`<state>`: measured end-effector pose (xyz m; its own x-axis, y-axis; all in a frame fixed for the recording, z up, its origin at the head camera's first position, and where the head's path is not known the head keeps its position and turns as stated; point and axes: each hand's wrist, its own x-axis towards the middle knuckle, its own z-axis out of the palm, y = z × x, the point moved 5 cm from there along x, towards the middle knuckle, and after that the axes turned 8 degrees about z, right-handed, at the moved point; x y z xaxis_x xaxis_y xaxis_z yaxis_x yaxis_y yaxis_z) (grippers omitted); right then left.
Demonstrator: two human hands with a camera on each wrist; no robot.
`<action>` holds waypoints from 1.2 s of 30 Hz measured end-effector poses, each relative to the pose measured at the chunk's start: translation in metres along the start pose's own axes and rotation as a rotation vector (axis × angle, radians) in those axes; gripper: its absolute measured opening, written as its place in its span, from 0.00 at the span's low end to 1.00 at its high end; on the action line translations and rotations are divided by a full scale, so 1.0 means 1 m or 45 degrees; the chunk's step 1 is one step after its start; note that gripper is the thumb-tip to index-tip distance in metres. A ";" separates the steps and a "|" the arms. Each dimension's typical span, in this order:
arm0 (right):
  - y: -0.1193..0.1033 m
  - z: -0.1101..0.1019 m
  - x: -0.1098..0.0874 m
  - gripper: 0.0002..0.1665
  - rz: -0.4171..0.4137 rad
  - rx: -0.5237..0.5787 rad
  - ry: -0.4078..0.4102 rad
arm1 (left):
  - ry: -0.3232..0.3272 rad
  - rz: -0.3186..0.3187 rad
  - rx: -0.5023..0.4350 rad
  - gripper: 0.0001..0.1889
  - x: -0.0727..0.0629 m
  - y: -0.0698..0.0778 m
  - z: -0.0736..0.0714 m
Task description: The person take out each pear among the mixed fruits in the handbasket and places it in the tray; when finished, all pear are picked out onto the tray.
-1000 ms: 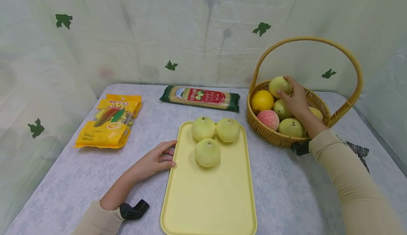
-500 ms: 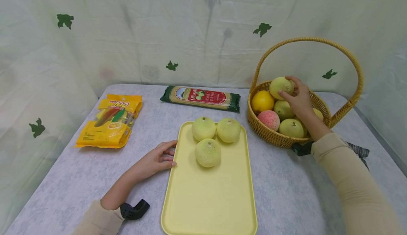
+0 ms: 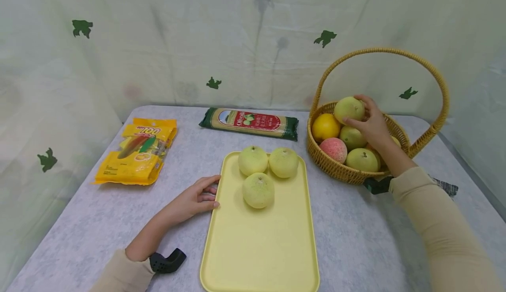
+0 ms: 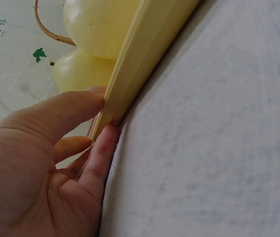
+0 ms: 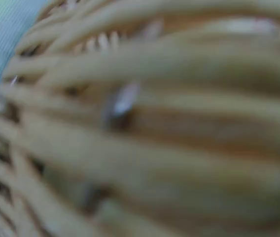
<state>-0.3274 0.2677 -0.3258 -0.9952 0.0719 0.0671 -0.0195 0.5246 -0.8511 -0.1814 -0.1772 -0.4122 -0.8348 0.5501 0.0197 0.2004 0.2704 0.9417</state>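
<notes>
My left hand (image 3: 195, 196) holds the left rim of a pale yellow tray (image 3: 262, 248). Up close in the left wrist view, the thumb (image 4: 88, 106) presses the rim while a fingertip sits lower, against its underside. Three pale green round fruits with short stems, one of them this nearest fruit (image 3: 258, 190), lie grouped at the tray's far end. Inside a wicker basket (image 3: 336, 169) at the right, my right hand (image 3: 373, 123) grips another pale green fruit (image 3: 348, 109) on top of the pile. The right wrist view shows only the blurred basket weave (image 5: 155, 138).
An orange (image 3: 326, 127), a peach (image 3: 334, 150) and several more green fruits fill the basket under its tall arched handle (image 3: 379, 50). A green pasta packet (image 3: 251, 124) lies behind the tray. The yellow candy bag (image 3: 136, 151) rests at the left, near a curtain.
The right thumb has slid slightly lower on the gripped fruit, which has turned and shifted a little but stays over the basket. My left hand stays at the tray's rim.
</notes>
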 end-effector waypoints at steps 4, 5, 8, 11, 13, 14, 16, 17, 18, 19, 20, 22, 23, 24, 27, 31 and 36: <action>-0.005 -0.008 -0.008 0.40 0.013 0.038 0.073 | 0.003 -0.001 0.006 0.38 0.000 -0.001 0.001; -0.007 -0.010 -0.011 0.39 0.012 0.054 0.086 | 0.004 -0.002 0.009 0.38 0.000 -0.001 0.001; -0.015 -0.017 -0.021 0.37 -0.001 0.090 0.106 | 0.004 -0.002 0.015 0.37 0.001 -0.001 0.000; -0.024 -0.023 -0.032 0.36 -0.025 0.105 0.088 | 0.000 -0.004 0.016 0.37 0.001 -0.002 0.000; -0.032 -0.025 -0.042 0.35 -0.056 0.160 0.053 | -0.004 -0.006 0.016 0.37 0.001 -0.003 -0.001; -0.037 -0.025 -0.048 0.34 -0.086 0.222 0.020 | -0.005 -0.006 0.016 0.37 0.001 -0.003 -0.001; -0.048 -0.022 -0.062 0.33 -0.142 0.381 -0.069 | -0.005 -0.004 0.019 0.38 0.001 -0.003 -0.001; -0.054 -0.019 -0.069 0.33 -0.164 0.454 -0.113 | -0.005 -0.003 0.017 0.37 0.001 -0.003 -0.002; -0.059 -0.016 -0.078 0.33 -0.184 0.532 -0.168 | -0.004 -0.001 0.014 0.37 0.001 -0.002 -0.002; -0.063 -0.011 -0.085 0.33 -0.201 0.602 -0.222 | -0.003 0.002 0.010 0.37 0.001 -0.002 -0.001; -0.067 -0.007 -0.093 0.33 -0.206 0.620 -0.263 | -0.001 0.003 0.006 0.37 0.001 -0.001 -0.001; -0.071 0.004 -0.108 0.33 -0.199 0.642 -0.342 | 0.000 0.006 -0.001 0.37 0.000 -0.001 -0.001; -0.072 0.009 -0.114 0.33 -0.192 0.626 -0.372 | 0.000 0.005 -0.003 0.37 0.000 -0.001 -0.001; -0.072 0.016 -0.120 0.33 -0.189 0.620 -0.405 | 0.001 0.003 -0.004 0.37 0.000 -0.001 -0.001; -0.068 0.035 -0.135 0.33 -0.169 0.553 -0.467 | 0.001 0.002 -0.002 0.37 0.000 -0.001 -0.001; -0.056 0.066 -0.147 0.34 -0.142 0.484 -0.536 | 0.002 -0.003 0.000 0.37 0.000 -0.001 -0.001; -0.038 0.101 -0.156 0.36 -0.032 0.340 -0.576 | 0.005 -0.004 0.000 0.37 0.001 -0.003 0.000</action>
<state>-0.1816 0.1509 -0.3568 -0.9350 -0.3426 -0.0919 -0.0093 0.2826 -0.9592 -0.1828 -0.1779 -0.4146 -0.8376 0.5460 0.0185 0.1980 0.2719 0.9417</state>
